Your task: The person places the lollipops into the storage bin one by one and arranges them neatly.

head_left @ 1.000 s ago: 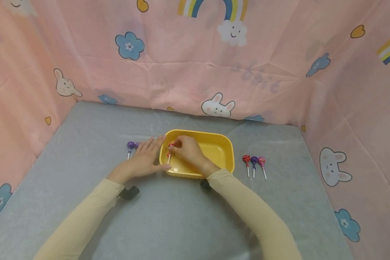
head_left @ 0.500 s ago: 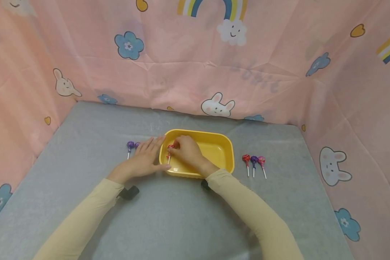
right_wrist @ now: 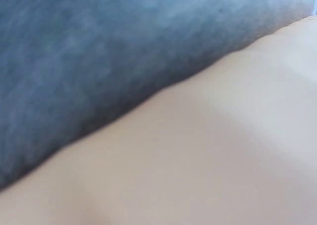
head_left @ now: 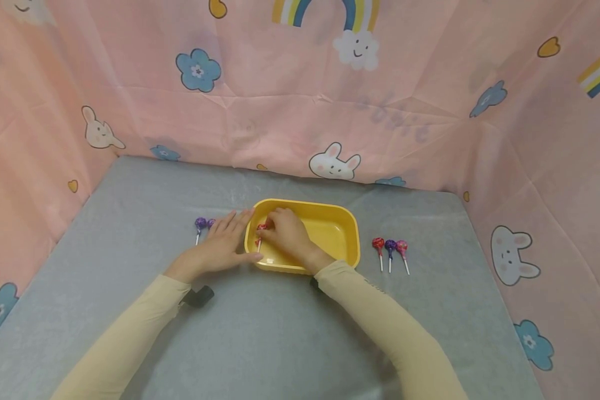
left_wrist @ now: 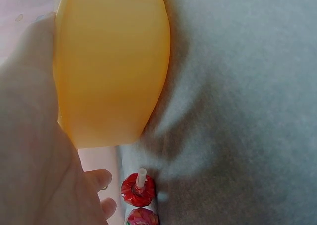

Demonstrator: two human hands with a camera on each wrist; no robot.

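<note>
A yellow plastic tub (head_left: pixel 332 233) stands on the grey table. Inside its left end, my right hand (head_left: pixel 287 233) pinches a lollipop (head_left: pixel 261 226) with a red wrapper and white stick. Some red shows below its head, too small to make out. My left hand (head_left: pixel 221 244) lies with spread, straight fingers along the tub's left rim. In the left wrist view the tub's outer wall (left_wrist: pixel 114 61) is close to that hand. A red lollipop (left_wrist: pixel 138 189) and a pinkish one (left_wrist: pixel 142 217) lie by its fingertips. Only blurred sleeve (right_wrist: pixel 198 160) and grey cloth fill the right wrist view.
Right of the tub lie three lollipops in a row: red (head_left: pixel 378 243), purple (head_left: pixel 390 245) and pink (head_left: pixel 402 246). Purple lollipops (head_left: pixel 200 223) lie left of the tub, partly behind my left hand. Pink patterned cloth (head_left: pixel 280 111) encloses the table's back and sides.
My right hand and the red lollipop have shifted very slightly left and toward me inside the tub. The left hand keeps its place.
</note>
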